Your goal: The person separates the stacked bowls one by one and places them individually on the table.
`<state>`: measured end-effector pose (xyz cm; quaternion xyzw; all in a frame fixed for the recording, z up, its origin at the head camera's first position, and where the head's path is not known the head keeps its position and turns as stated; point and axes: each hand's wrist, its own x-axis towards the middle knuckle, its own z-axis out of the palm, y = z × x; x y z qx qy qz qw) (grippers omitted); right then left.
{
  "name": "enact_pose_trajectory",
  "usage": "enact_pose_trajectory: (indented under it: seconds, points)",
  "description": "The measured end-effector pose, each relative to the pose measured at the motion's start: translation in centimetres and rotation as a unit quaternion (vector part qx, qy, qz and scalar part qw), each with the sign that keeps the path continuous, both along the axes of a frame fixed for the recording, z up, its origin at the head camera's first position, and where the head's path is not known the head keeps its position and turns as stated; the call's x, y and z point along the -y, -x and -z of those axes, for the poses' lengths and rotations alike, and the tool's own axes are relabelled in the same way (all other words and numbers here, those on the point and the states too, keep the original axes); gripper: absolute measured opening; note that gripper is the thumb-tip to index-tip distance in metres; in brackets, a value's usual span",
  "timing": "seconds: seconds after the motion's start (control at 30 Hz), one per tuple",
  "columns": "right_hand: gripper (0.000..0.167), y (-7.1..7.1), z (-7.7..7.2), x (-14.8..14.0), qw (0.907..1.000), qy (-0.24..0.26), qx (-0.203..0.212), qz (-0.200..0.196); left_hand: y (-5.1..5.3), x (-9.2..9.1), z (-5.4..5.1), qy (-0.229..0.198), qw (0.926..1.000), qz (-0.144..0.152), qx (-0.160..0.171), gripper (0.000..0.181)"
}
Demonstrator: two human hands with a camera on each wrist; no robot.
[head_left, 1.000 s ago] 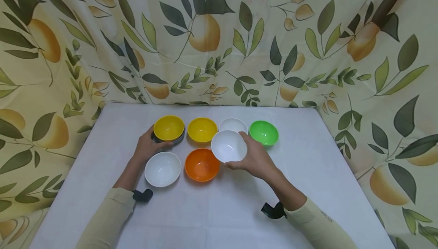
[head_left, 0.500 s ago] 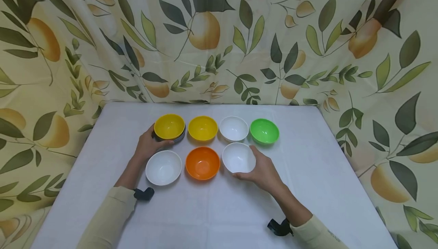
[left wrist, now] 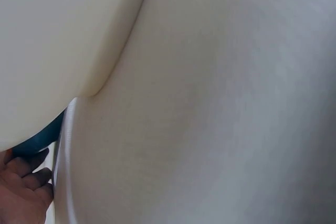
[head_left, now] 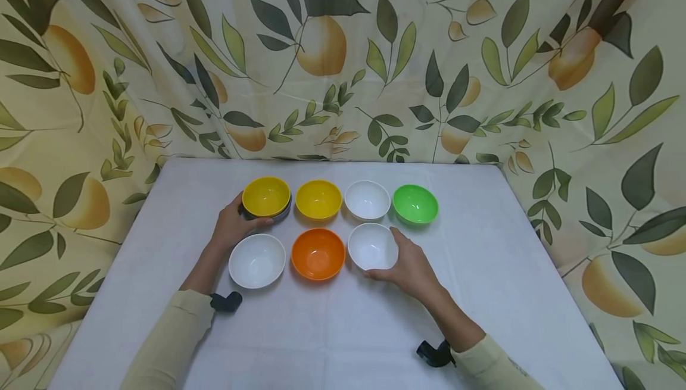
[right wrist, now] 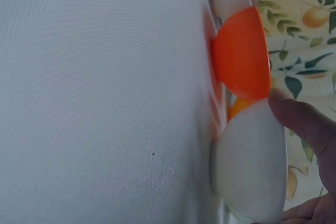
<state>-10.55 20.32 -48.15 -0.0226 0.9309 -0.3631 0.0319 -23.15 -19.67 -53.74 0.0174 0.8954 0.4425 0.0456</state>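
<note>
At the back left, my left hand point(head_left: 234, 224) grips a stack: a yellow bowl point(head_left: 265, 197) sitting in a dark bluish bowl point(head_left: 282, 214). In the left wrist view the fingers point(left wrist: 32, 177) show beside the blue bowl point(left wrist: 39, 139), partly hidden by a large white bowl point(left wrist: 58, 40). My right hand point(head_left: 411, 264) holds a white bowl point(head_left: 373, 248) by its rim, thumb on the near side, at the right end of the front row. In the right wrist view this white bowl point(right wrist: 252, 161) stands upright on the table, close to the orange bowl point(right wrist: 241, 53).
Along the back row stand another yellow bowl point(head_left: 318, 200), a white bowl point(head_left: 367, 201) and a green bowl point(head_left: 415, 205). The front row also has a white bowl point(head_left: 257, 262) at the left. A white cloth covers the table point(head_left: 321, 342); a patterned curtain point(head_left: 343, 104) hangs behind.
My right hand has brought its white bowl right, nearer to me and down beside the orange bowl, uncovering the back white bowl. The left hand has stayed on its stack.
</note>
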Motion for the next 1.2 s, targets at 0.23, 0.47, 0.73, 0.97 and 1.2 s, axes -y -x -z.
enact_pose_trajectory:
  seconds: [0.23, 0.47, 0.73, 0.97, 1.2]
  points:
    - [0.119, -0.1, 0.1, 0.0, 0.9996, 0.008, 0.022, 0.014, 0.0, -0.1, 0.0, -0.002, 1.0, -0.003, 0.001, 0.118]
    - [0.111, -0.3, 0.3, 0.0, 0.9998, 0.004, 0.009, 0.015, 0.1, -0.2, 0.0, -0.006, 0.9999, -0.01, 0.012, 0.119]
    - [0.111, -0.4, 0.3, -0.1, 0.9998, 0.003, 0.014, 0.017, 0.1, -0.2, 0.0, -0.007, 0.9998, -0.012, 0.014, 0.118]
    - [0.123, -0.6, 0.1, 0.0, 0.9994, -0.008, 0.022, 0.027, 0.0, -0.1, 0.0, -0.012, 0.9998, -0.012, 0.01, 0.117]
    - [0.12, -0.7, -1.2, 0.5, 0.9983, 0.001, -0.041, 0.041, 0.0, -0.2, -0.1, -0.015, 0.9997, -0.011, 0.012, 0.118]
